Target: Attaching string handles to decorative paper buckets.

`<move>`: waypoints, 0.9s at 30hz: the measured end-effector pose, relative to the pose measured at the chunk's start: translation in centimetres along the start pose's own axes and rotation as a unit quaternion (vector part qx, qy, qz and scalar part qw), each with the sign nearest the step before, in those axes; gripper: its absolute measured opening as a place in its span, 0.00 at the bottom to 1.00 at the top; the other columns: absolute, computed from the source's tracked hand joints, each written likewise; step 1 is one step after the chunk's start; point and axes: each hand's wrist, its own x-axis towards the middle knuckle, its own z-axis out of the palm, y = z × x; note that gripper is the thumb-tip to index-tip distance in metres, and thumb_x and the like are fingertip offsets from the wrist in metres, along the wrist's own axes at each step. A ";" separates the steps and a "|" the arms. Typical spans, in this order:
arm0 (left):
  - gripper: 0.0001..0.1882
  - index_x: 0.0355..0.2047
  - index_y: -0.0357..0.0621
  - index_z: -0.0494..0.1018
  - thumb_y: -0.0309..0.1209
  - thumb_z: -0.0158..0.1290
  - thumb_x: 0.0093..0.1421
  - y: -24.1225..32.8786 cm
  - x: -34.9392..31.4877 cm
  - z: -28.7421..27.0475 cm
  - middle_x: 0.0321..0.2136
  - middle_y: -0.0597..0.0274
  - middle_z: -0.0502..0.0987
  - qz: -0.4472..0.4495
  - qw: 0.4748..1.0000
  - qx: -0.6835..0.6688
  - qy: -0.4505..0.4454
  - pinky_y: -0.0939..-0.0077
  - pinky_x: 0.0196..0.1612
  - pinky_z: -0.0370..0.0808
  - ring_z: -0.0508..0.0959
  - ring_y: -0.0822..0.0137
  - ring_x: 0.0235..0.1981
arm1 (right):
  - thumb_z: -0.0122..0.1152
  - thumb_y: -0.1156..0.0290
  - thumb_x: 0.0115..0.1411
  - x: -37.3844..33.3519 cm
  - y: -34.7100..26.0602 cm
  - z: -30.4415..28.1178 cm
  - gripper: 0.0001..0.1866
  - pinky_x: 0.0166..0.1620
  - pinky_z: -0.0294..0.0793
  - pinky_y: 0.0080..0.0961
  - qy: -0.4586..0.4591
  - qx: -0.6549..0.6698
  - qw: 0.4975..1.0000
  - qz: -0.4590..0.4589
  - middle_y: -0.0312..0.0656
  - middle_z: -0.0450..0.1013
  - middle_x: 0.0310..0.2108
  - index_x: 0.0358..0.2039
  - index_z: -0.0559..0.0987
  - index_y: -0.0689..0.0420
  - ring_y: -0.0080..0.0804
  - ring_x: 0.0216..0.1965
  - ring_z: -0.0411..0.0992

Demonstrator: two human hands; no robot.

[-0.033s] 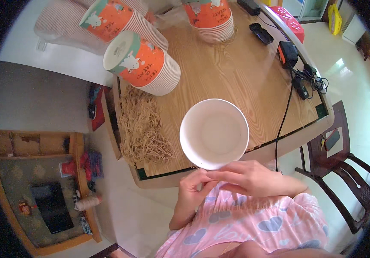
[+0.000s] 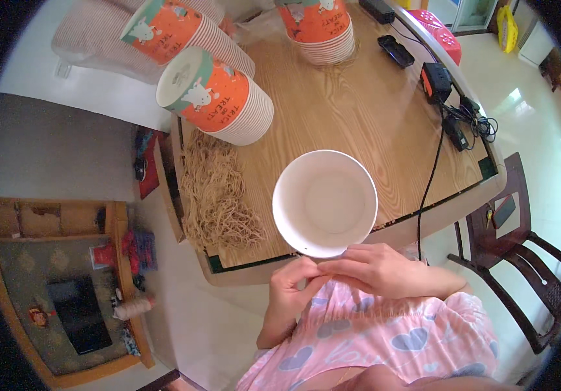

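A white-lined paper bucket stands at the near edge of the table, its open mouth facing up. Just below its near rim, my left hand and my right hand meet fingertip to fingertip. Both are closed in a pinch; whatever they hold is too small or hidden to make out. To the left of the bucket lies a loose, tangled bundle of tan twine. Beyond the twine, a stack of nested orange and green paper buckets lies tilted on its side.
Another bucket stack stands at the back, and more buckets lie far left. A black and orange power adapter with tangled cables sits along the right edge. One black cable hangs over the near edge. A dark wooden chair stands right.
My fingers have shifted very slightly where they meet. The bucket, the twine and the stacks stay where they were.
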 end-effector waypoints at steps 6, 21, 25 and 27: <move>0.06 0.28 0.38 0.79 0.17 0.57 0.49 -2.7 -1.0 -6.2 0.23 0.65 0.75 0.005 0.985 0.117 0.130 0.83 0.29 0.68 0.72 0.75 0.25 | 0.61 0.77 0.50 -1.8 0.1 -2.6 0.10 0.32 0.73 0.31 0.052 0.031 0.997 0.047 0.43 0.72 0.30 0.35 0.77 0.59 0.40 0.31 0.73; 0.16 0.42 0.38 0.74 0.27 0.57 0.53 -11.3 -2.7 -18.8 0.40 0.53 0.75 -0.069 0.688 0.609 0.389 0.69 0.49 0.69 0.74 0.61 0.43 | 0.64 0.77 0.46 -1.4 -0.2 -2.9 0.08 0.29 0.72 0.30 0.144 -0.093 0.981 0.095 0.40 0.72 0.25 0.30 0.79 0.58 0.36 0.27 0.72; 0.27 0.53 0.40 0.66 0.32 0.59 0.52 -0.7 2.1 -5.4 0.47 0.51 0.71 0.162 0.950 0.106 0.246 0.66 0.56 0.62 0.68 0.61 0.52 | 0.62 0.72 0.48 0.3 0.6 -0.3 0.08 0.30 0.72 0.32 0.086 -0.107 0.990 0.019 0.38 0.71 0.27 0.31 0.76 0.55 0.37 0.29 0.71; 0.30 0.56 0.40 0.62 0.32 0.59 0.54 0.3 3.7 -1.0 0.47 0.52 0.71 0.141 0.985 0.103 -0.021 0.68 0.52 0.67 0.71 0.63 0.49 | 0.61 0.72 0.47 1.3 1.0 0.2 0.09 0.32 0.72 0.32 0.075 -0.118 0.990 0.024 0.38 0.70 0.27 0.31 0.76 0.55 0.37 0.31 0.71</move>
